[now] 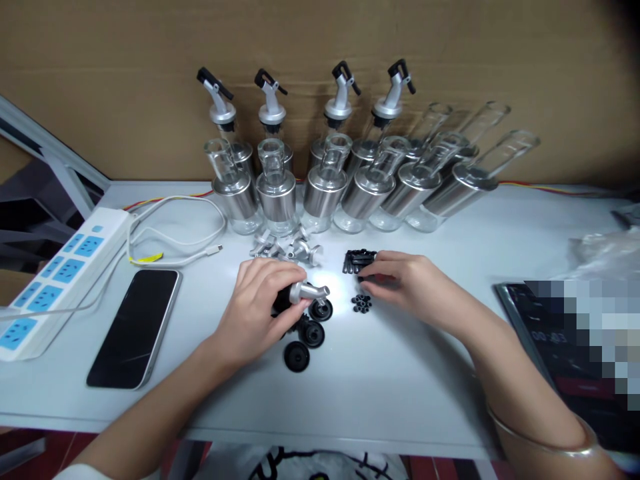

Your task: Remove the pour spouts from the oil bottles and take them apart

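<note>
Left hand: clamped on a silver spout, thumb below and fingers above, just over the counter. The spout lies tilted, its narrow nozzle pointing to the right; dark material shows behind it, partly hidden by the fingers.

Right hand: thumb and forefinger drawn near each other at the edge of a pile of black levers. Whether a piece is pinched between them cannot be told.

Handling, as judged: the spout should be light and stiff, with a smooth finish that may turn in the fingers. The sound hold is around its wide collar, as now taken, leaving the nozzle free. The levers look hard, thin and light; take one at a time by its long sides, since neighbours could drag along. The black rings, grouped just below, appear small enough to roll and call for a fingertip pinch. The black stoppers near the left hand look somewhat rubbery; grip by the rim.

Glass bottles stand behind, judged fragile.
</note>
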The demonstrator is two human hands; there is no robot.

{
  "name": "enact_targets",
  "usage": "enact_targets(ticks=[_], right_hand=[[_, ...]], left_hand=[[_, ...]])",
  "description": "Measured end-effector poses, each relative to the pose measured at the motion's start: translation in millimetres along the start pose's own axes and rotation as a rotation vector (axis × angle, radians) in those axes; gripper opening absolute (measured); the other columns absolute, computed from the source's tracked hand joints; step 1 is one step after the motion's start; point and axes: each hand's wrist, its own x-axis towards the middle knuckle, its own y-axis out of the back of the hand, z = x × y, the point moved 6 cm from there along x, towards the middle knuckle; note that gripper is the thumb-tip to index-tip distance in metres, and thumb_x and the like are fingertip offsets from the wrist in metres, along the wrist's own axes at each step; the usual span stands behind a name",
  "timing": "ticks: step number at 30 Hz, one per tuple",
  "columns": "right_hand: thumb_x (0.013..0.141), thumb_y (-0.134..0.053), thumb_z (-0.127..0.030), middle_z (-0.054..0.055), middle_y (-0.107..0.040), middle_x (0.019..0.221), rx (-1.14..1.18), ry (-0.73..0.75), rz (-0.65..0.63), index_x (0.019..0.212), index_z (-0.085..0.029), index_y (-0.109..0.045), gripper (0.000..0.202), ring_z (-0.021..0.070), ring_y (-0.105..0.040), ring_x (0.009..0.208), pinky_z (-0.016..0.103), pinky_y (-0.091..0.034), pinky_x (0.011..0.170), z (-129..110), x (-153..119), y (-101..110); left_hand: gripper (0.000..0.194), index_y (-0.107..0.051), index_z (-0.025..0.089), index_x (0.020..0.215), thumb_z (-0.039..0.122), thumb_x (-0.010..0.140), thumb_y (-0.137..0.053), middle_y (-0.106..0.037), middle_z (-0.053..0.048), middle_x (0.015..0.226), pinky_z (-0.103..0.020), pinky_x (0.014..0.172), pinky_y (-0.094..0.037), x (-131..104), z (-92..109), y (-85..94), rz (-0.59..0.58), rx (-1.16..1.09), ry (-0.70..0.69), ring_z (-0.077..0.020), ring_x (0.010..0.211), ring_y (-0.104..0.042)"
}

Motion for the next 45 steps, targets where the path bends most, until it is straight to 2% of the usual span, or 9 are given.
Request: enact_targets(ticks=[8,12,17,28,32,35,39,42,45], right_hand=[[0.089,-0.055,-0.018,0.005,-0.065,0.078,0.058,-0.012,-0.073,0.082,-0.017,-0.072,0.019,0.0152,-0.059,0.065,0.027,-0.045,0.061,-2.2,-0.8,1.5],[0.087,-0.054,-0.015,0.005,-0.066,0.078,0.078,-0.026,-0.061,0.085,-0.016,-0.07,0.016,0.016,-0.06,0.067,0.027,-0.046,0.062,-5.1,-0.5,5.7],[0.087,-0.044,-0.009,0.007,-0.069,0.088,0.119,0.004,-0.059,0.091,-0.018,-0.069,0.027,0.0176,-0.064,0.076,0.028,-0.05,0.068,-9.9,0.5,3.9],[0.082,-0.042,-0.006,0.004,-0.073,0.084,0.2,-0.034,-0.187,0.088,-0.019,-0.07,0.032,0.0163,-0.066,0.076,0.026,-0.052,0.068,-8.6,-2.9,-4.6],[0.082,-0.043,-0.006,0.004,-0.071,0.082,0.194,-0.058,-0.137,0.087,-0.018,-0.07,0.03,0.0164,-0.065,0.073,0.027,-0.052,0.068,-8.4,-2.1,-0.3],[0.079,-0.04,-0.001,0.006,-0.069,0.089,0.221,-0.003,-0.102,0.089,-0.019,-0.07,0.036,0.0167,-0.065,0.08,0.028,-0.051,0.073,-13.0,-1.4,0.7],[0.071,-0.035,0.008,0.005,-0.067,0.096,0.258,0.085,-0.151,0.092,-0.021,-0.07,0.05,0.017,-0.063,0.091,0.029,-0.05,0.082,-20.7,-1.8,-7.0],[0.068,-0.033,0.01,0.004,-0.068,0.094,0.255,0.092,-0.178,0.089,-0.021,-0.07,0.053,0.0167,-0.063,0.091,0.029,-0.05,0.082,-20.3,-2.1,-10.4],[0.07,-0.034,0.008,0.004,-0.068,0.092,0.274,0.075,-0.178,0.087,-0.021,-0.07,0.05,0.0157,-0.064,0.086,0.028,-0.051,0.078,-15.5,-2.6,-8.9]], left_hand=[[0.028,-0.048,0.02,0.112,0.015,0.088,-0.061,-0.066,-0.007,0.102,-0.036,0.083,-0.044,0.3,0.0,-0.1,-0.013,-0.001,-0.003,-0.0208,0.097,-0.06],[0.028,-0.047,0.02,0.112,0.016,0.088,-0.061,-0.066,-0.007,0.102,-0.036,0.083,-0.043,0.2,0.1,-0.3,-0.015,0.003,-0.007,-0.0207,0.097,-0.06],[0.028,-0.048,0.019,0.112,0.016,0.088,-0.061,-0.066,-0.007,0.101,-0.036,0.083,-0.044,0.7,0.5,-0.2,-0.016,0.004,-0.008,-0.0208,0.096,-0.059],[0.028,-0.047,0.021,0.113,0.016,0.089,-0.06,-0.066,-0.007,0.102,-0.037,0.083,-0.045,0.5,0.0,0.0,-0.02,-0.006,-0.01,-0.0208,0.096,-0.06],[0.028,-0.048,0.02,0.112,0.016,0.088,-0.061,-0.066,-0.007,0.101,-0.037,0.084,-0.046,0.5,0.3,0.0,-0.021,-0.018,-0.017,-0.0206,0.096,-0.06],[0.028,-0.048,0.019,0.112,0.015,0.088,-0.061,-0.066,-0.008,0.102,-0.036,0.083,-0.046,0.7,0.4,-0.4,-0.029,-0.024,-0.02,-0.0204,0.096,-0.059],[0.028,-0.048,0.02,0.112,0.016,0.087,-0.061,-0.066,-0.008,0.101,-0.036,0.081,-0.047,0.9,1.1,-1.8,-0.042,-0.035,-0.035,-0.0198,0.092,-0.06],[0.028,-0.048,0.02,0.112,0.016,0.088,-0.061,-0.066,-0.008,0.1,-0.036,0.082,-0.048,0.9,1.3,-2.5,-0.043,-0.034,-0.045,-0.0197,0.092,-0.06],[0.028,-0.048,0.02,0.112,0.017,0.088,-0.062,-0.066,-0.008,0.1,-0.036,0.081,-0.048,0.8,0.6,-2.7,-0.04,-0.035,-0.046,-0.0199,0.092,-0.061]])
